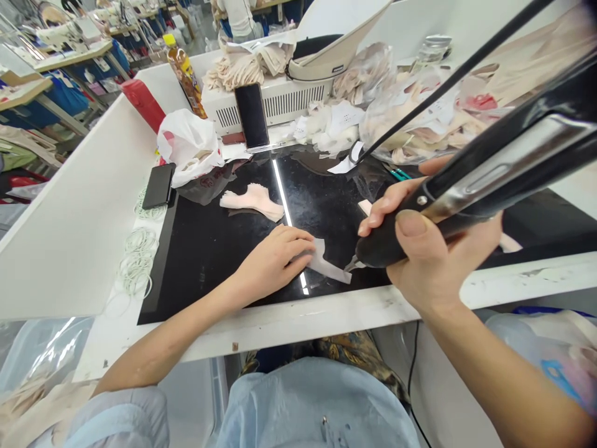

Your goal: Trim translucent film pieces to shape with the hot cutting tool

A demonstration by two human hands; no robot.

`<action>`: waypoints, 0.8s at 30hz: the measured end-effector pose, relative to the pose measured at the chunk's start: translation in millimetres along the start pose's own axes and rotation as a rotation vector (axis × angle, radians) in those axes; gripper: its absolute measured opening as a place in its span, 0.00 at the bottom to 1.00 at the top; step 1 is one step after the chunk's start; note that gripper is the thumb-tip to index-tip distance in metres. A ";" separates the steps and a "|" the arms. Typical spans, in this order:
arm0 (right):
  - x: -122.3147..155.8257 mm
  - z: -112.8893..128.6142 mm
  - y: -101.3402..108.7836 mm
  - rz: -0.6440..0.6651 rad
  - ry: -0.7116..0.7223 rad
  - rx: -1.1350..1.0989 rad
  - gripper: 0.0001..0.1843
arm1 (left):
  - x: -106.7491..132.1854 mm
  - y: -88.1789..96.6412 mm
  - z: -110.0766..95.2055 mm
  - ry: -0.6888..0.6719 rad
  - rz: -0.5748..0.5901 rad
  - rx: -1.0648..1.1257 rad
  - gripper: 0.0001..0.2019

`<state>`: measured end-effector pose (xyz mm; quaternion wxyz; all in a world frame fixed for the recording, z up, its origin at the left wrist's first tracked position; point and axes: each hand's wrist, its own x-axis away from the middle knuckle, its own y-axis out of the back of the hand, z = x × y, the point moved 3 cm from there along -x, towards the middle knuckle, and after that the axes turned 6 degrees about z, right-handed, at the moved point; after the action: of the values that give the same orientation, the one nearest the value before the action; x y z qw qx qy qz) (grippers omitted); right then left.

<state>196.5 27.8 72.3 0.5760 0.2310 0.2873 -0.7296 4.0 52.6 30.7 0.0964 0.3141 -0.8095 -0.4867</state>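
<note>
My left hand [282,255] lies on the black work surface [200,261], fingers together and bent over the end of a thin white fabric strip [330,267]. In my right hand [429,261] is a black corded hand tool [466,186] with a long silver lever and a small pointed metal tip. That tip is at the strip's right end; whether it touches the cloth I cannot tell. Behind my left hand rests a small stack of pale pink fabric pieces [254,200]. A bit of pale fabric [365,206] shows partly behind my right fingers.
On the left are a dark phone [158,185], white elastic loops [138,261] and a white plastic bag [189,143]. Another phone [252,115] leans on a vented white box [291,99]. Bags of fabric [410,124] crowd the back right. The tool's cord [448,87] crosses overhead.
</note>
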 end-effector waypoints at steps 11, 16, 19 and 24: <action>-18.7 -7.2 14.2 -0.100 0.041 0.058 0.17 | -1.1 -4.0 -0.2 -0.070 0.067 -0.016 0.11; -16.8 -3.0 -2.9 -0.047 0.075 0.001 0.14 | -0.7 -4.3 0.2 -0.068 0.113 0.023 0.10; -9.8 -1.6 -16.9 -0.013 0.040 0.003 0.14 | -0.3 -4.4 1.0 -0.058 0.121 0.038 0.10; 3.1 -0.2 -29.3 0.044 -0.057 0.016 0.21 | -0.8 -5.0 0.1 -0.072 0.130 0.029 0.10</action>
<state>167.3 30.8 74.5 0.5980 0.2210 0.2598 -0.7253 6.7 51.6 26.6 0.0943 0.2444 -0.8380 -0.4786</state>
